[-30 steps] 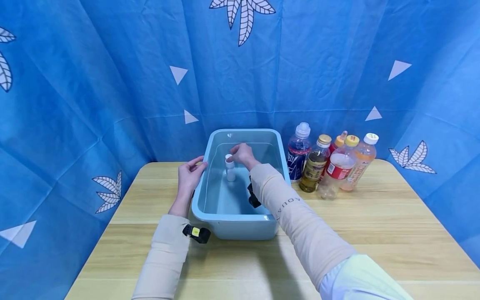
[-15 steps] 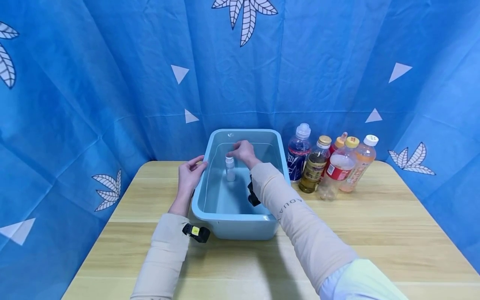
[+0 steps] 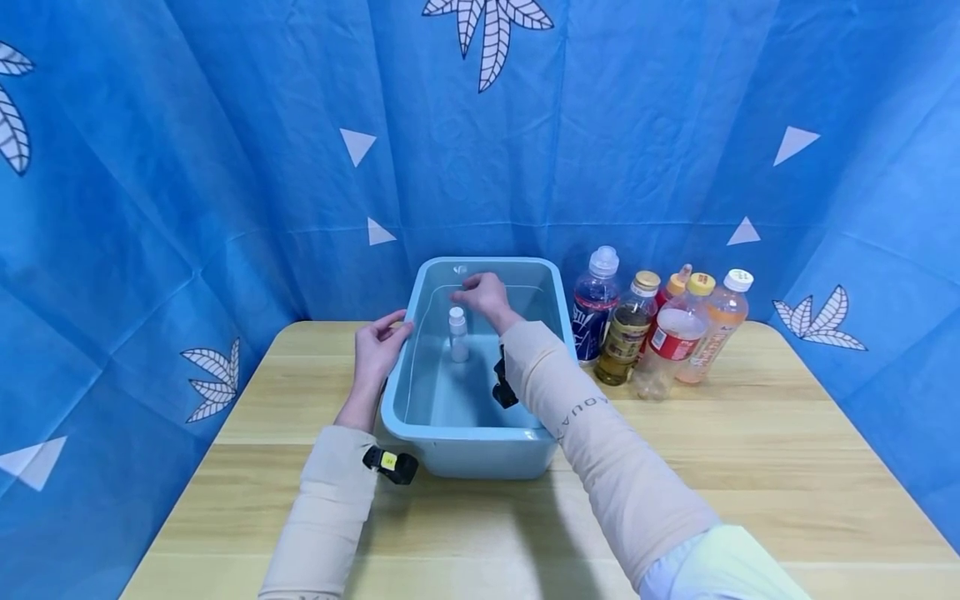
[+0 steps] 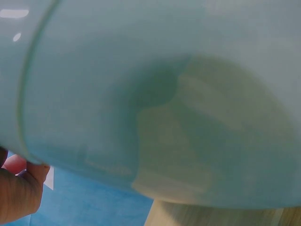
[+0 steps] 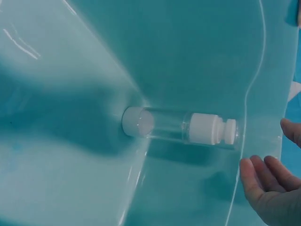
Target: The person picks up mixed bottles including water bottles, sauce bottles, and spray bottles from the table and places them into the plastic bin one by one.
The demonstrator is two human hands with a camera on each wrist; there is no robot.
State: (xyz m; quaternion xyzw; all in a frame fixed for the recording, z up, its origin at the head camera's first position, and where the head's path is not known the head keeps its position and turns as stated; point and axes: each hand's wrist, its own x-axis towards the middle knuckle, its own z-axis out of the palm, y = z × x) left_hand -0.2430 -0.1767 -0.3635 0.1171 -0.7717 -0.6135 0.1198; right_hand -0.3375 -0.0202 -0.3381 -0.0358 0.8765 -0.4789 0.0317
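Observation:
In the head view, a small clear bottle (image 3: pixel 459 343) with a white top stands upright inside the light blue plastic basin (image 3: pixel 480 434). The right wrist view shows the same bottle (image 5: pixel 164 125) with its white collar, narrow white top and white base. Just above and behind it hovers my right hand (image 3: pixel 486 293), apart from it, thumb and fingers spread with nothing between them. My left hand (image 3: pixel 378 354) touches the basin's left rim from outside with thumb and fingertips. Only part of this left hand (image 4: pixel 21 193) shows in the left wrist view, beside the rim.
To the basin's right several drink bottles stand close together: one dark blue-labelled (image 3: pixel 595 312), one gold-capped (image 3: pixel 630 333), one red-labelled (image 3: pixel 672 346), one orange (image 3: pixel 716 333) and a partly hidden red one. They share the wooden table (image 3: pixel 757 475). A blue curtain (image 3: pixel 637 125) hangs behind.
My right hand has let go of the small bottle's top and moved up and away, so the top now shows. The bottle and my left hand stay in place.

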